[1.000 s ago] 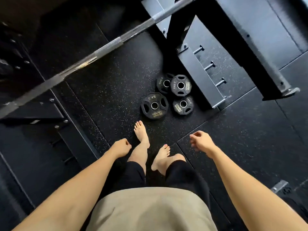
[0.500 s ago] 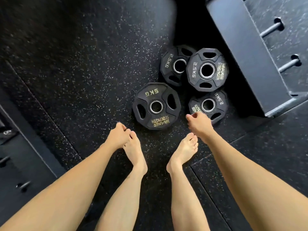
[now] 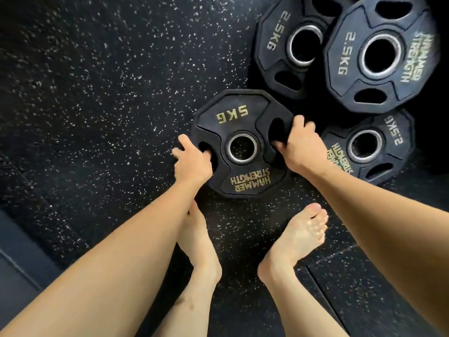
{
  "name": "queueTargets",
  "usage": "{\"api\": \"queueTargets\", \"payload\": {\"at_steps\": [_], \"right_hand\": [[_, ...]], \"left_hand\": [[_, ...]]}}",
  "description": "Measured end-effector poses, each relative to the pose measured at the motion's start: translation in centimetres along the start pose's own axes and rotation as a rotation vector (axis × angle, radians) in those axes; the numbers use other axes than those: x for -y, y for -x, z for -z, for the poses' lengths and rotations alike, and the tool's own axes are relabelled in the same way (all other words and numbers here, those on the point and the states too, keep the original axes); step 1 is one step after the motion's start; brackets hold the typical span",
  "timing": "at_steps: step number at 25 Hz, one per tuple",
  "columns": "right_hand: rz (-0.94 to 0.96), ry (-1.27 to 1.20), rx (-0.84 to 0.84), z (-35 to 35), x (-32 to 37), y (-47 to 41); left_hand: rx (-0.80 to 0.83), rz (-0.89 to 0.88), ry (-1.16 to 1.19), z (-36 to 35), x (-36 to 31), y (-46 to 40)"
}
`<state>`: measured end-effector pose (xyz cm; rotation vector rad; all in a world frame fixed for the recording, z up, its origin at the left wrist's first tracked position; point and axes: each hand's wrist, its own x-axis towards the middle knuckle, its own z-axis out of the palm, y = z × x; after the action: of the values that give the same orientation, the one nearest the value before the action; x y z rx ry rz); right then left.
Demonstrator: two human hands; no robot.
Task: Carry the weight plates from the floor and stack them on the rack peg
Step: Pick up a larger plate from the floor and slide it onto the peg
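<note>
A black 5 kg weight plate (image 3: 233, 117) with gold lettering lies flat on the speckled rubber floor. My left hand (image 3: 192, 161) grips its left edge, fingers curled into the left grip hole. My right hand (image 3: 303, 144) grips its right edge, thumb in the right grip hole. Three 2.5 kg plates lie to the right: one at the far middle (image 3: 277, 40), one on top of it at the far right (image 3: 388, 25), one near the right hand (image 3: 379, 166). The rack and its pegs are out of view.
My two bare feet (image 3: 298, 237) stand on the floor just below the 5 kg plate. A lighter floor strip (image 3: 21, 271) runs along the lower left. Open rubber floor (image 3: 97, 93) spreads to the left.
I have bent down much closer to the floor. Both hands moved forward from beside my feet and took hold of the 5 kg plate's two sides.
</note>
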<state>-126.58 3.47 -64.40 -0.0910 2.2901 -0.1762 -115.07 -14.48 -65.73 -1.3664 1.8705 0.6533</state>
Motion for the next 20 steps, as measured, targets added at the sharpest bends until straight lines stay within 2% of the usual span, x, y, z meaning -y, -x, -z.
{"api": "queueTargets", "payload": {"at_steps": [3,6,10,14,20], "right_hand": [[0.025,0.057,0.004,0.3,0.3,0.0],[0.019,-0.008,0.032,1.0,0.3,0.4],[-0.024,-0.130,0.184,2.0,-0.8,3.1],[-0.102,-0.288,0.283,2.9,-1.9,7.4],[-0.308,-0.559,0.277,6.1,-2.2,16.0]], "left_hand": [[0.003,0.075,0.014,-0.1,-1.3,0.7],[0.051,0.054,0.018,0.6,-1.1,1.2],[0.122,0.000,0.053,2.2,1.6,3.2],[0.292,0.034,0.098,5.3,3.7,5.6],[0.409,0.107,0.510,9.9,4.7,14.7]]}}
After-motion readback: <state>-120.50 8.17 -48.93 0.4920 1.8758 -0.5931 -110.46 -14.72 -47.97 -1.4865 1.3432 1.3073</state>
